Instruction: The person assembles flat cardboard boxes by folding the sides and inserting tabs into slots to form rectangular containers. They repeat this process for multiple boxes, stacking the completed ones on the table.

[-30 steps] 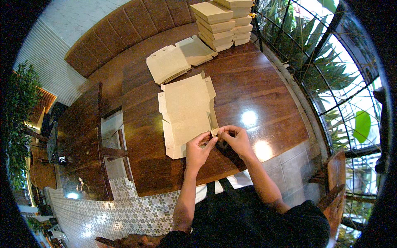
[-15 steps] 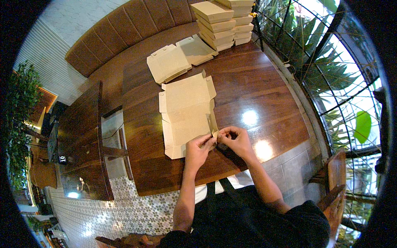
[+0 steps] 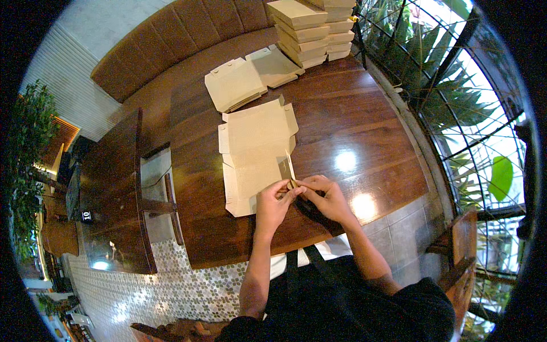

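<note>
An unfolded brown cardboard box [image 3: 253, 142] lies flat in front of me, its long side running away from me. At its near right corner my left hand [image 3: 273, 204] pinches the corner flap between thumb and fingers. My right hand [image 3: 326, 196] grips the same corner from the right, fingertips almost meeting those of the left. The right side flap stands upright just beyond my fingers. The flap's folded tip is mostly hidden by my fingertips.
The box rests on a dark wooden table [image 3: 364, 119]. Flat box blanks [image 3: 233, 85] lie farther back, beside stacks of folded boxes [image 3: 302, 37]. A brown padded bench [image 3: 182, 43] runs behind. Another table [image 3: 108, 199] stands left; a wooden chair [image 3: 461, 251] is at right.
The right side flap of the box has swung up to stand more upright. My right hand has shifted slightly, and both hands stay at the corner.
</note>
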`<state>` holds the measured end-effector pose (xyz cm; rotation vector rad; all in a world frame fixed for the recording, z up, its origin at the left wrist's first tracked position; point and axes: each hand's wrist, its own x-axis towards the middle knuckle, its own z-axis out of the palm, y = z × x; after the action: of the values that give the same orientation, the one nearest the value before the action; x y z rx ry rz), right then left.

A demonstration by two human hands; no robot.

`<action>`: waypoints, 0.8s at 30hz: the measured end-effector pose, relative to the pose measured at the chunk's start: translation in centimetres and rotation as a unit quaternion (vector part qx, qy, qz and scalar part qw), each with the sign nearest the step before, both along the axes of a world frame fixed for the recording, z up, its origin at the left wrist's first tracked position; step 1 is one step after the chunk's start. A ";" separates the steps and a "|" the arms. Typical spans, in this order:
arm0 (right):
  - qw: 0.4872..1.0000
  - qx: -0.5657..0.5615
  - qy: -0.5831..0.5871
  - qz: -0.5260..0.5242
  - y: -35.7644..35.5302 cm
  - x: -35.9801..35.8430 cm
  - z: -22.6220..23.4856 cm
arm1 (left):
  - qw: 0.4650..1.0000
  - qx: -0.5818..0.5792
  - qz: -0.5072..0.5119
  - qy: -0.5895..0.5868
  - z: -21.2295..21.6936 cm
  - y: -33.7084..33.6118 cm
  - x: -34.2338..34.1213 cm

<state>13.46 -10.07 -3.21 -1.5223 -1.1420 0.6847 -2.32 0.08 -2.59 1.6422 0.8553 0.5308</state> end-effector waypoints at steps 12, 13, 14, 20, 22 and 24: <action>0.986 -0.047 -0.121 -0.105 0.3 -1.1 1.1 | 0.996 -0.072 -0.043 -0.022 0.1 0.8 0.9; 0.986 -0.042 -0.129 -0.099 0.3 -1.2 1.0 | 0.998 -0.056 -0.039 -0.012 -0.1 1.0 1.2; 0.985 -0.038 -0.137 -0.094 0.2 -1.2 0.9 | 0.998 -0.052 -0.032 0.012 -0.2 1.1 1.4; 0.977 -0.041 -0.155 -0.143 0.3 -1.6 0.6 | 0.989 0.046 -0.025 0.140 -0.3 1.2 2.2; 0.979 -0.050 -0.131 -0.146 0.4 -1.3 0.9 | 0.986 0.064 -0.022 0.149 0.2 1.3 2.3; 0.978 -0.051 -0.130 -0.152 0.5 -0.8 1.4 | 0.984 0.118 -0.018 0.135 1.2 1.2 1.8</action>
<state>12.65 -9.55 -1.77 -1.8677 -1.0431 0.3469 -0.55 1.29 -1.36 1.9748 0.9869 0.3999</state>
